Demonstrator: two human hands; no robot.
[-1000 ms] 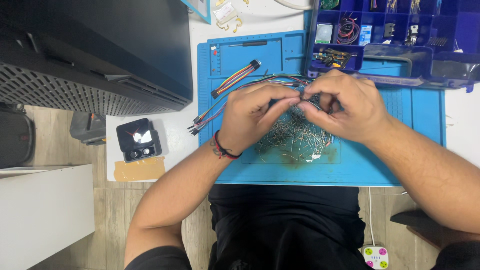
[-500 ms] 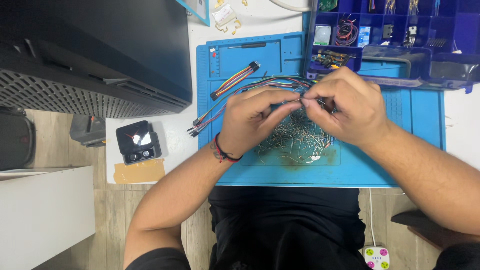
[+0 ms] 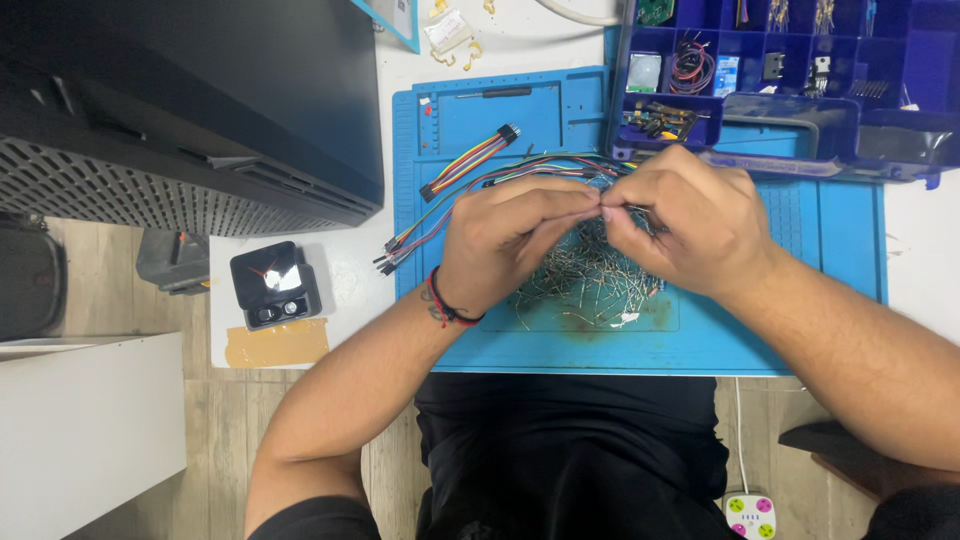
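Just above the frame's middle, we see the left hand (image 3: 505,240) and right hand (image 3: 690,225) meet fingertip to fingertip, fingers narrowed onto a thin wire lead (image 3: 628,208) lifted from the heap of small wire-legged components (image 3: 590,285) on the blue silicone mat (image 3: 800,330). We judge it feather-light, springy and easily bent, best pinched near its ends.

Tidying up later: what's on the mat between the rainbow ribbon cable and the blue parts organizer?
The head view shows bare blue mat between the rainbow ribbon cable and the blue parts organizer.
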